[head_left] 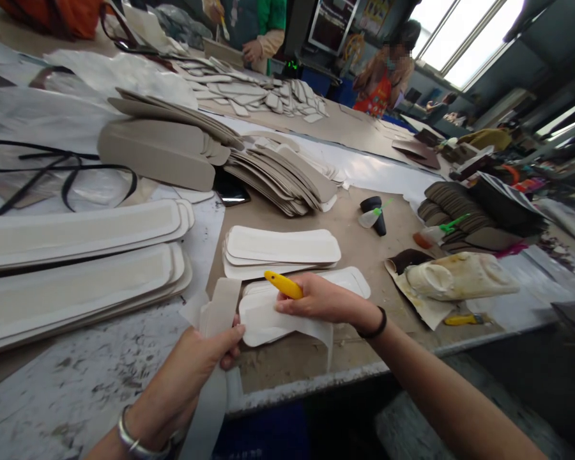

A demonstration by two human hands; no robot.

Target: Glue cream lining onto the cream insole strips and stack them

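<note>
- Yellow handle (282,285): I see the right hand (319,299) gripping it over white panels (255,332).
- I see the left hand (208,351) pinching pale strips (226,299).

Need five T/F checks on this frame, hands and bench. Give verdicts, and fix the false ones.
1. The right hand grips a yellow handle. True.
2. The silver bangle is on the right arm. False: it is on the left arm; the right one wears a dark band.
3. The left hand holds a pale strip. True.
4. A second yellow tool lies left of the left hand. False: it lies on the bench right of the right hand, near the jug.
5. The bottle with a green nozzle contains something orange-brown. True.
</note>
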